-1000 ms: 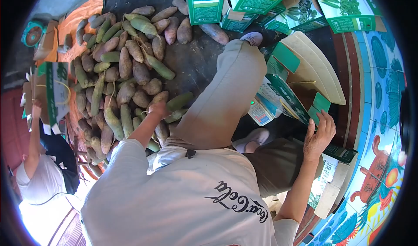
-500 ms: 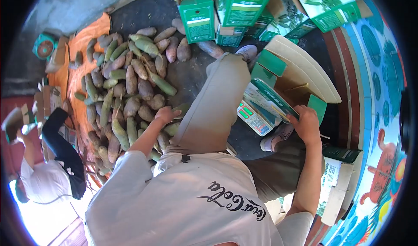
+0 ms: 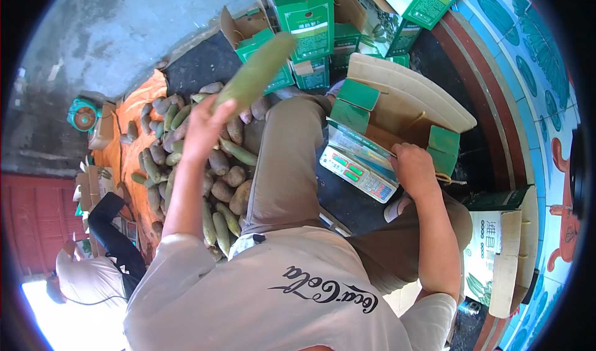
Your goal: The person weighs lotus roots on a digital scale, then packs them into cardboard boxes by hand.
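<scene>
My left hand (image 3: pixel 208 124) is raised over the pile, its fingers wrapped round the lower end of a long green radish (image 3: pixel 257 68). That radish points up and away, slightly blurred. Below it lies a heap of green and earth-covered radishes (image 3: pixel 218 163). My right hand (image 3: pixel 415 170) is closed on the near edge of an open cardboard box (image 3: pixel 406 90) with green flaps. Against the near side of this box is a digital scale (image 3: pixel 355 171) with a lit green display; whether the box rests on it is hard to tell.
Green printed cartons (image 3: pixel 308 28) stand at the far side. Another carton (image 3: pixel 487 252) is at my right, near the painted wall (image 3: pixel 528 59). Orange sheeting (image 3: pixel 139 103) lies under the heap's left part. A person (image 3: pixel 93 267) works at lower left. A green fan-like device (image 3: pixel 84 114) stands farther back.
My left hand has risen from the heap with a green radish in it. My right hand stays on the box edge. The whole view has shifted.
</scene>
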Tool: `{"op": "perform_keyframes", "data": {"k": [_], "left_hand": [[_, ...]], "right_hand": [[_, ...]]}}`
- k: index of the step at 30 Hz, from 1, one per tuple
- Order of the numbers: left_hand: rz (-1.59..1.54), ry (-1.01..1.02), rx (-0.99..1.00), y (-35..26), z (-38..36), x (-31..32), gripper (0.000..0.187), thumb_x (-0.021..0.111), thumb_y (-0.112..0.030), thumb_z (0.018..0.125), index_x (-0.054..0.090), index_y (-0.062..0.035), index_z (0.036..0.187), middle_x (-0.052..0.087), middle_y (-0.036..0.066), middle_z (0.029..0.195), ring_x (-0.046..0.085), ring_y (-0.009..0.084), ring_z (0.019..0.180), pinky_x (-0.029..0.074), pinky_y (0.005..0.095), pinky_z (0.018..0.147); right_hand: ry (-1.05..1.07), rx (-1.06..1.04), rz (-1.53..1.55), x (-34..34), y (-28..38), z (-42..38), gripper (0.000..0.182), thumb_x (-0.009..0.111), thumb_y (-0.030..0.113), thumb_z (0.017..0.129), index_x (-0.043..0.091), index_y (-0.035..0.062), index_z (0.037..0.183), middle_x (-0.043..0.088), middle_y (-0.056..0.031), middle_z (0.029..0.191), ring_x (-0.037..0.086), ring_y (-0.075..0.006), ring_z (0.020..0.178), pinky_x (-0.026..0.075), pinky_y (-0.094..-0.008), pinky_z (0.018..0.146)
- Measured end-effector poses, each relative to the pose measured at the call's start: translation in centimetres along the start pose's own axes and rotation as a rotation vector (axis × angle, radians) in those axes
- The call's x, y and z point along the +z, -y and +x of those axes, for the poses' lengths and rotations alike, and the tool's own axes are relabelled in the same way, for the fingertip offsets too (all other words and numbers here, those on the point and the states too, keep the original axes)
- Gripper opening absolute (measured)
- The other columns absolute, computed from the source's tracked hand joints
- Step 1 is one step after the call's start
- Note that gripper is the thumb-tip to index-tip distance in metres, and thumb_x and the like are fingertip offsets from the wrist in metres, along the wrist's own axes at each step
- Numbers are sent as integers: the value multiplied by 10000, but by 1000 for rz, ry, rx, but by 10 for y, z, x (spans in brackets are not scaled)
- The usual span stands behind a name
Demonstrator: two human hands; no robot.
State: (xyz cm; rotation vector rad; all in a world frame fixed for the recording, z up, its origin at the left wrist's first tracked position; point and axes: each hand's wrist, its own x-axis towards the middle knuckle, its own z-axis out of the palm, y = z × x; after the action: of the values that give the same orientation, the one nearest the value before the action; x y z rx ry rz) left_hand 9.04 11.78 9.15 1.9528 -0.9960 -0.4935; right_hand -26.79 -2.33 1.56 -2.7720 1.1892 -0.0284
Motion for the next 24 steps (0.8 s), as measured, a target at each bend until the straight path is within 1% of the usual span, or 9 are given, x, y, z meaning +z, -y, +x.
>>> {"op": "perform_keyframes", "data": {"k": [1, 2, 6, 8, 9, 10, 13, 16, 24], "left_hand": [[-49, 61, 121, -5, 6, 13, 492, 621, -413, 839, 629, 21, 1071, 639, 80, 841, 578, 158, 786, 462, 311, 752], [-24, 171, 77, -27, 7, 24, 510, 631, -420, 833, 627, 23, 1085, 654, 110, 891, 598, 170, 855, 464, 320, 800], [25, 460, 241, -58, 20, 99, 621, 623, -571, 777, 647, 28, 940, 635, 180, 845, 612, 244, 791, 473, 354, 721], [141, 567, 316, -71, 24, 139, 578, 627, -581, 762, 639, -4, 793, 622, 183, 750, 609, 287, 720, 473, 370, 680], [178, 602, 313, -77, 24, 157, 606, 618, -605, 749, 625, 1, 739, 623, 201, 737, 617, 314, 716, 476, 394, 683], [267, 605, 395, -83, 25, 172, 624, 608, -614, 739, 634, 10, 739, 626, 221, 757, 623, 344, 746, 479, 410, 708], [457, 698, 423, -91, 27, 214, 637, 604, -587, 743, 673, 38, 847, 648, 231, 845, 640, 346, 828, 491, 411, 767], [496, 708, 464, -87, 27, 246, 673, 590, -590, 750, 652, 76, 825, 643, 234, 799, 635, 360, 785, 491, 421, 725], [525, 879, 311, -75, 33, 295, 681, 602, -576, 765, 670, 101, 800, 643, 273, 837, 640, 356, 798, 492, 407, 738]], "right_hand": [[-1, -4, 5, 2, 1, -1, 144, 637, 201, 799, 638, 63, 841, 637, -101, 803, 628, -270, 818, 491, -394, 730], [-1, -6, 8, 4, 2, -1, 145, 636, 203, 800, 638, 63, 841, 637, -101, 799, 629, -271, 815, 493, -395, 727], [-29, -1, 49, 5, 5, -4, 134, 623, 187, 805, 633, 58, 839, 634, -111, 810, 626, -286, 814, 498, -401, 727], [-20, 10, 66, 4, 5, -4, 132, 612, 169, 807, 627, 44, 848, 625, -129, 809, 615, -311, 823, 493, -416, 739], [-37, -13, 44, 4, 4, -4, 114, 603, 156, 802, 630, 53, 843, 627, -119, 809, 622, -293, 817, 497, -402, 728], [-56, -37, 22, 5, 3, -4, 100, 594, 144, 798, 634, 61, 837, 630, -109, 809, 629, -276, 811, 502, -389, 718], [-86, -87, -41, 7, 1, -2, 88, 577, 107, 772, 637, 75, 828, 631, -93, 802, 636, -247, 795, 508, -368, 704], [-116, -140, -117, 6, -3, 1, 98, 570, 86, 751, 635, 80, 824, 631, -87, 797, 636, -237, 779, 511, -359, 692], [-127, -127, -100, 11, -5, 6, 104, 567, 70, 755, 630, 81, 837, 626, -88, 774, 639, -235, 759, 519, -345, 656]]}}
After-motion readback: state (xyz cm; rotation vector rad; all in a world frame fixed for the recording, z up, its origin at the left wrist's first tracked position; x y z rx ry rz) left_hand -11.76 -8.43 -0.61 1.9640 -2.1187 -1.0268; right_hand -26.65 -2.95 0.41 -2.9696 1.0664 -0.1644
